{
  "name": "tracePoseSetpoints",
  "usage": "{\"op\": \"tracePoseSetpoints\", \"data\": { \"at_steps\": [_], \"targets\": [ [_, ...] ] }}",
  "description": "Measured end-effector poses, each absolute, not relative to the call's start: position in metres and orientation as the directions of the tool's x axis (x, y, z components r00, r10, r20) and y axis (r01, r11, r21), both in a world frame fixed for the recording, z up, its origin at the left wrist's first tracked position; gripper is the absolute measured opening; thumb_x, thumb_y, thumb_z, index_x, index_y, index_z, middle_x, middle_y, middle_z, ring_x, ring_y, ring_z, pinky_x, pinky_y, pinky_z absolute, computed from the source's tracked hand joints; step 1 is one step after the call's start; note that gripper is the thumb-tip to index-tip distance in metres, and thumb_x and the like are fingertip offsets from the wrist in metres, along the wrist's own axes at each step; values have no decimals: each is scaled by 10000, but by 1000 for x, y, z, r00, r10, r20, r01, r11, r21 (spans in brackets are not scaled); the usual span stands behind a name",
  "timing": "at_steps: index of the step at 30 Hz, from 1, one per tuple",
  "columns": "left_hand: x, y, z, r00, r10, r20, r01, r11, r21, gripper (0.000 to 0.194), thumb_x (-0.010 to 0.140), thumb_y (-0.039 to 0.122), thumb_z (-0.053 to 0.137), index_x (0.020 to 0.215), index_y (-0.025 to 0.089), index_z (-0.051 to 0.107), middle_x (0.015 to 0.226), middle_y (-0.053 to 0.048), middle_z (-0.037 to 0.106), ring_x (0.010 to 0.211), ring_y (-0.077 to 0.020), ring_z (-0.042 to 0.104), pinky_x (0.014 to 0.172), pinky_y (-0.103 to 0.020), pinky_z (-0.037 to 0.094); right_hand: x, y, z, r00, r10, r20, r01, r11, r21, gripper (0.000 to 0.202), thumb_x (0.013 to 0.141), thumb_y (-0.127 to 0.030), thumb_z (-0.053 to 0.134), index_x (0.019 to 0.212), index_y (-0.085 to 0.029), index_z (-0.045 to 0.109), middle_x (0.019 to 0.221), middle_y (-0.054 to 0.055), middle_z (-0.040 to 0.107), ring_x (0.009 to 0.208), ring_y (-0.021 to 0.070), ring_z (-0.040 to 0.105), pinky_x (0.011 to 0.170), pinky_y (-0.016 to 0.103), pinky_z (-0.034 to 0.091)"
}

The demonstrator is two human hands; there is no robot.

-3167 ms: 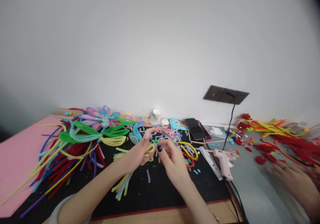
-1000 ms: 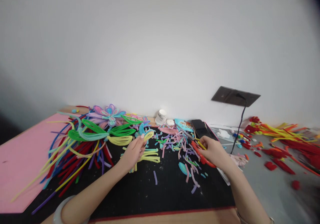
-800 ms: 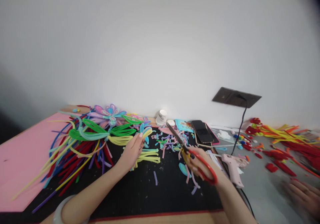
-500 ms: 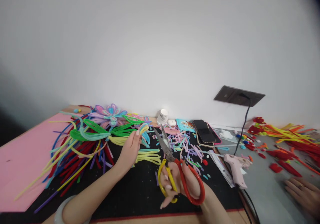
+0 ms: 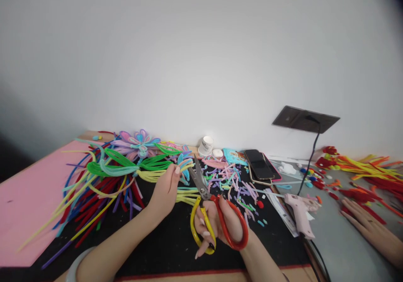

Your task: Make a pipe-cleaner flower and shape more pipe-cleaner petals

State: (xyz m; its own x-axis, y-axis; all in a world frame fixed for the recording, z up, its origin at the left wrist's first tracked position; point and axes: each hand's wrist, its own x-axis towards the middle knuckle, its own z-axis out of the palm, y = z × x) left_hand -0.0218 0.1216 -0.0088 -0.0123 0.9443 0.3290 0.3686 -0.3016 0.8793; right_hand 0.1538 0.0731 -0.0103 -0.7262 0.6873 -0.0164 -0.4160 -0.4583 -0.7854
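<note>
My left hand (image 5: pixel 166 187) pinches a small bundle of pipe cleaners (image 5: pixel 186 164), yellow, blue and pinkish, whose ends stick out to the right of the fingertips. In my right hand (image 5: pixel 214 225) is a pair of scissors (image 5: pixel 206 194) with one yellow and one red handle loop. Its blades point up and left, slightly parted, with the tips close to the bundle's ends. Below lie yellow pipe cleaners (image 5: pixel 187 196) on the black mat (image 5: pixel 151 248). Left of my left hand are green pipe-cleaner loops (image 5: pixel 154 162) and a pastel pipe-cleaner flower (image 5: pixel 140 141).
Cut pipe-cleaner bits (image 5: pixel 225 177) litter the mat. A paper cup (image 5: pixel 205 146), a phone (image 5: pixel 259 164) and a pink glue gun (image 5: pixel 299 214) with its cord stand around. Pink sheet (image 5: pixel 34 202) lies at left. Another person's hand (image 5: pixel 367 221) rests at right by red pieces.
The scissors in my right hand have moved left and up, toward the bundle, their blades closer together. My left hand has barely moved. The other person's hand has reached farther left and up.
</note>
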Motion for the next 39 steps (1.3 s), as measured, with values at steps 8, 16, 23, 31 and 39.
{"op": "tracePoseSetpoints", "data": {
  "at_steps": [8,16,23,31,39],
  "targets": [
    [-22,116,-2,159,906,391,523,-414,745,291,949,326,233,743,205,400,574,48,392,522,-129,418,531,-246,299,143,74,-6,-666,742,78,-553,-421,-719,676,805,-742,187,836,-145,503,550,-13,494,387,104,422,537,354,511],
    [-22,121,1,286,904,319,611,-429,666,290,949,315,218,781,207,430,608,23,467,541,-149,463,549,-253,322,148,70,-3,-676,734,61,-563,-461,-686,720,770,-779,194,725,-139,521,512,-28,443,316,62,336,491,328,509],
    [-22,124,-1,345,896,278,700,-443,560,304,950,302,199,868,194,471,665,-18,536,610,-173,517,577,-264,336,151,66,-4,-645,764,25,-551,-443,-707,678,768,-769,262,679,-144,509,467,-35,428,297,64,352,390,255,447],
    [-23,124,2,352,894,277,732,-448,513,304,948,305,195,782,200,428,604,7,478,544,-155,484,538,-248,315,154,68,-12,-599,795,-96,-461,-440,-771,592,749,-737,404,585,-169,434,414,-59,404,240,36,292,240,156,211],
    [-30,127,6,349,898,268,780,-437,449,313,946,317,177,790,207,425,598,20,451,550,-155,502,549,-250,326,155,67,-9,-488,850,-198,-439,-436,-786,551,737,-693,487,551,-182,402,369,-80,368,228,30,248,224,157,231]
  ]
}}
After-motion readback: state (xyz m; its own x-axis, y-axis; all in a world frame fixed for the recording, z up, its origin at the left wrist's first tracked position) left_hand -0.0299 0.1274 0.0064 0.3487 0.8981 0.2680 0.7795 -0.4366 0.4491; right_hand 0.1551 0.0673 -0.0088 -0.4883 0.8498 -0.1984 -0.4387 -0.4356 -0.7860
